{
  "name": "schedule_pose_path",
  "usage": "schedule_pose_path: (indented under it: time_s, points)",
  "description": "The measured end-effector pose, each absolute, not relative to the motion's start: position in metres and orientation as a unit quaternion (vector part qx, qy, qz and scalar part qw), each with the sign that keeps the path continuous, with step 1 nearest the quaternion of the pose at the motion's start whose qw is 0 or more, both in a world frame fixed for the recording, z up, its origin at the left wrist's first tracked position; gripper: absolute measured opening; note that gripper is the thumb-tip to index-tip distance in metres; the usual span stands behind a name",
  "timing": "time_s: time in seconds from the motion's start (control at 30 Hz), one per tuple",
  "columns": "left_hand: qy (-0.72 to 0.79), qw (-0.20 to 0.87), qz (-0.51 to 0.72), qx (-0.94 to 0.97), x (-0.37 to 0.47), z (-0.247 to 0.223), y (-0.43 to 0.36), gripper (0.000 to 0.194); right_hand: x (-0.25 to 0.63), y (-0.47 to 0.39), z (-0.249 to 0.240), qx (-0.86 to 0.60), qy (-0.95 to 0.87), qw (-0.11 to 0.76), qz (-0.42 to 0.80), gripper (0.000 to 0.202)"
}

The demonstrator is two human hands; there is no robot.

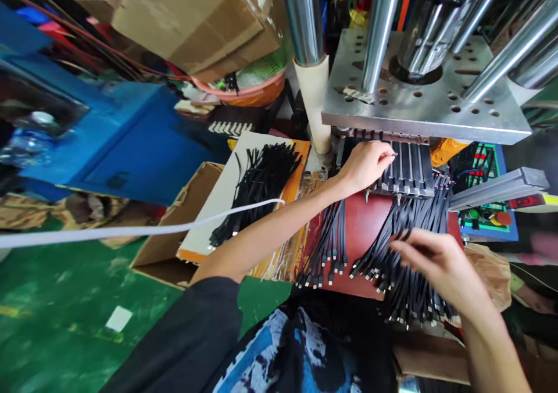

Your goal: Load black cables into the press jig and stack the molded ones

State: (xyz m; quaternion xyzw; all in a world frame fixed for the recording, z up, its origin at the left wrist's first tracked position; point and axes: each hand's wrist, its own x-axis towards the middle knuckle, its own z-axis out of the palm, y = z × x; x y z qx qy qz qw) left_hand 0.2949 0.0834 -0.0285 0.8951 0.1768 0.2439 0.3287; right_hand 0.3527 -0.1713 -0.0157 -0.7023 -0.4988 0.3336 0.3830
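My left hand (pixel 367 161) is over the slotted metal mold (pixel 407 166) under the press, its fingertips pinched at a small dark piece too small to name. My right hand (pixel 429 256) hovers over a large bundle of black cables (pixel 418 282) with metal plugs, thumb and fingers curved toward each other; blur hides whether a cable is between them. Between the hands, a smaller group of black cables (pixel 335 236) hangs from the mold's left part over the red surface (pixel 366 224). Another heap of black cables (pixel 265 178) lies on a white board (pixel 218 198) at the left.
Above the mold is the thick press plate (pixel 427 114) with steel columns. A white cord (pixel 131 232) crosses the left side. An open cardboard box (pixel 170 236) is below the board. At the right are a metal bar (pixel 497 189), a control panel (pixel 483 218) and a person's hand (pixel 534 297).
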Motion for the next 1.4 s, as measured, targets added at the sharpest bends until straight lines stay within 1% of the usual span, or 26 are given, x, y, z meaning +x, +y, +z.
schedule_pose_path:
  time_s: [0.1, 0.13, 0.17, 0.2, 0.27, 0.37, 0.47, 0.6, 0.7, 0.8, 0.87, 0.93, 0.97, 1.03, 1.1, 1.17, 1.23, 1.4]
  points:
    - [0.257, 0.297, 0.260, 0.882, 0.308, -0.034, 0.089, 0.012, 0.410, -0.123, 0.002, -0.716, -0.497, 0.403, 0.278, 0.047]
    - [0.275, 0.301, 0.273, 0.871, 0.305, -0.035, 0.089, 0.016, 0.424, -0.106, 0.004, -0.718, -0.496, 0.410, 0.265, 0.048]
    - [0.274, 0.309, 0.289, 0.864, 0.300, -0.037, 0.088, 0.025, 0.435, -0.090, 0.003, -0.717, -0.496, 0.415, 0.261, 0.048]
    - [0.248, 0.316, 0.302, 0.865, 0.292, -0.038, 0.086, 0.034, 0.443, -0.075, 0.001, -0.715, -0.495, 0.419, 0.264, 0.047]
    - [0.131, 0.301, 0.307, 0.894, 0.271, -0.042, 0.084, 0.040, 0.453, -0.052, -0.006, -0.711, -0.495, 0.418, 0.274, 0.045]
    - [-0.056, 0.189, 0.257, 0.946, 0.243, -0.047, 0.083, 0.037, 0.459, -0.034, -0.015, -0.714, -0.516, 0.395, 0.260, 0.043]
    - [-0.111, 0.086, 0.205, 0.969, 0.233, -0.047, 0.081, 0.036, 0.458, -0.030, -0.020, -0.720, -0.537, 0.380, 0.223, 0.042]
    - [-0.073, 0.019, 0.181, 0.981, 0.239, -0.040, 0.068, 0.034, 0.458, -0.036, -0.025, -0.719, -0.516, 0.416, 0.208, 0.035]
    - [-0.032, -0.015, 0.174, 0.984, 0.242, -0.037, 0.054, 0.037, 0.460, -0.039, -0.030, -0.703, -0.498, 0.448, 0.239, 0.038]
    - [0.001, 0.000, 0.175, 0.985, 0.243, -0.038, 0.041, 0.049, 0.461, -0.039, -0.033, -0.706, -0.500, 0.445, 0.231, 0.038]
    - [0.031, 0.015, 0.179, 0.983, 0.243, -0.041, 0.034, 0.050, 0.457, -0.043, -0.032, -0.727, -0.499, 0.437, 0.181, 0.038]
    - [0.061, 0.015, 0.176, 0.982, 0.242, -0.042, 0.026, 0.049, 0.451, -0.054, -0.029, -0.751, -0.511, 0.406, 0.096, 0.038]
    - [0.071, 0.011, 0.169, 0.983, 0.242, -0.042, 0.022, 0.050, 0.447, -0.062, -0.027, -0.758, -0.532, 0.373, 0.055, 0.038]
    - [0.082, 0.007, 0.149, 0.985, 0.242, -0.039, 0.017, 0.056, 0.440, -0.079, -0.025, -0.765, -0.583, 0.274, -0.003, 0.042]
    - [0.089, 0.021, 0.129, 0.987, 0.245, -0.034, 0.016, 0.062, 0.434, -0.089, -0.023, -0.776, -0.608, 0.164, -0.029, 0.048]
    - [0.112, 0.050, 0.116, 0.986, 0.254, -0.028, 0.023, 0.064, 0.432, -0.086, -0.024, -0.800, -0.592, 0.088, -0.047, 0.052]
    - [0.141, 0.077, 0.109, 0.981, 0.268, -0.023, 0.036, 0.062, 0.433, -0.070, -0.024, -0.817, -0.571, 0.055, -0.056, 0.055]
    - [0.171, 0.102, 0.096, 0.975, 0.305, -0.016, 0.069, 0.058, 0.442, -0.023, -0.021, -0.826, -0.556, 0.057, -0.071, 0.050]
